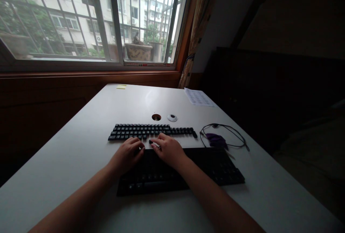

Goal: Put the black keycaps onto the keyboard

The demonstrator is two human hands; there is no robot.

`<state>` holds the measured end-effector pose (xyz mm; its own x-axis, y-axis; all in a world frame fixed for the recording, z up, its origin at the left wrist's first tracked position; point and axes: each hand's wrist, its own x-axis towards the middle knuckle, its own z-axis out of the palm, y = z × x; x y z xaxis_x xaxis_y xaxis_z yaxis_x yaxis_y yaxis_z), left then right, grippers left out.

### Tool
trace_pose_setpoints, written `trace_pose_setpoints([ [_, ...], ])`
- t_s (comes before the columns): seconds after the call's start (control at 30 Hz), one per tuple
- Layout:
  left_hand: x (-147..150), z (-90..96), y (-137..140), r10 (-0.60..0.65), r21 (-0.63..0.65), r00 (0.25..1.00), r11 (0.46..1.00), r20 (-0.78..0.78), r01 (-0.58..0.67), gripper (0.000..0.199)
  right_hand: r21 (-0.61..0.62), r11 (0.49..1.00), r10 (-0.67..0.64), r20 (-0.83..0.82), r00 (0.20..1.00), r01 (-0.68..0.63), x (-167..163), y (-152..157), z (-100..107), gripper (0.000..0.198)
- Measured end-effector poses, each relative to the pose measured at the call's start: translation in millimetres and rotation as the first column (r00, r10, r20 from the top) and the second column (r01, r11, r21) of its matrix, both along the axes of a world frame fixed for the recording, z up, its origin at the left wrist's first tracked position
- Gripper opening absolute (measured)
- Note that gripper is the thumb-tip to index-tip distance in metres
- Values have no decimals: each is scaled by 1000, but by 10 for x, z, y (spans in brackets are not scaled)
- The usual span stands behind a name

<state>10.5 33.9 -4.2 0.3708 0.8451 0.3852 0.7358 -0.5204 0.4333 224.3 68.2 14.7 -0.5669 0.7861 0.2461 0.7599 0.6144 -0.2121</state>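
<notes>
A black keyboard (212, 166) lies across the near part of the white table, with many of its keys off and a few keycaps left in its front rows. Beyond it, loose black keycaps (132, 131) stand in rows. My right hand (169, 149) reaches over the keyboard's far edge, and its thumb and index finger pinch a single keycap (150, 141) just short of the rows. Over the keyboard's far left part, my left hand (128, 154) has its fingers curled and close together. What lies under those fingers is hidden.
Right of the rows lie a coiled black cable (238, 130) and a dark purple cloth (216, 140). Farther back are a cable hole (156, 117), its round cover (172, 118), a printed sheet (199, 97) and a yellow sticky note (121, 87). A barred window (115, 21) is behind.
</notes>
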Motion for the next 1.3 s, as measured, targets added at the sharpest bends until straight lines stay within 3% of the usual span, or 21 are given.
trace_pose_setpoints([
  [0.33, -3, -2, 4, 4, 2, 1000, 1000, -6, -4, 13, 29, 1000, -7, 99, 995, 5, -44, -17, 39, 29],
  [0.63, 6, 5, -1, 6, 7, 1000, 1000, -16, -6, 13, 53, 998, -26, 64, 998, 22, -64, 23, -9, 27],
  [1.0, 3, -14, 13, 11, 24, 1000, 1000, -23, -10, 13, 46, 998, 46, 43, 998, -48, -65, 46, -53, 22],
  [1.3, 43, 17, -39, -10, 71, 983, 997, -181, 23, 26, 9, 998, 62, 36, 997, -62, -58, 39, -31, 22],
])
